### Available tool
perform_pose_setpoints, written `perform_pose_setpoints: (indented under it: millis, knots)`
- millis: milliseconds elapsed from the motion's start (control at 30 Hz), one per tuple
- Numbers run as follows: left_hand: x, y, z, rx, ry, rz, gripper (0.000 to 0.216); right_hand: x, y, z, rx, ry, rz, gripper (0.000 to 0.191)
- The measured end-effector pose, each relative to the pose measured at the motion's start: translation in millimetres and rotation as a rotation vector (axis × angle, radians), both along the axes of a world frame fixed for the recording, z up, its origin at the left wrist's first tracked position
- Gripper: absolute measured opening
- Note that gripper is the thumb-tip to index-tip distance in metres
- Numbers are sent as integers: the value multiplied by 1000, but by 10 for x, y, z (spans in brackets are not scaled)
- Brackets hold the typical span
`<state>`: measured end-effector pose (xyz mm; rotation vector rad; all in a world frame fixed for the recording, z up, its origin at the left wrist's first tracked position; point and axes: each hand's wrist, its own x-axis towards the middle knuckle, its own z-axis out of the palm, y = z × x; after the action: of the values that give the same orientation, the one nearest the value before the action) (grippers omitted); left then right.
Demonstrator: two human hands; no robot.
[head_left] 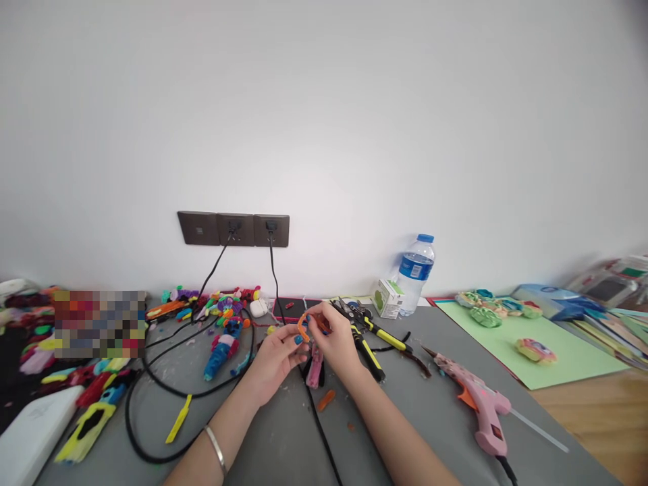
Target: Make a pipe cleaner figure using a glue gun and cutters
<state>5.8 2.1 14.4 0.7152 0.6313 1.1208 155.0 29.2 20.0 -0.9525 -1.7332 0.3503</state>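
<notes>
You had a curved orange strip up between your two hands, above the table. The fingers of your left hand were pinched on it from one side; those of your right hand were bent close against it, though their exact grip was hidden from you. Just below showed a pink piece, held or lying, you could not tell. A short orange piece lay near your right wrist, yellow-and-black pliers beyond it, and a pink glue gun well apart to the right.
</notes>
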Motion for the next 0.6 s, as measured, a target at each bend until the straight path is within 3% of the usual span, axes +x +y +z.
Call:
perform_pose_setpoints:
  millis: [367,600]
  knots:
    - [16,-37,40,23,22,13,30,13,-10,-16,-14,13,-58,11]
    - [3,-27,34,32,59,-3,34,-10,-41,3,60,-10,21,14]
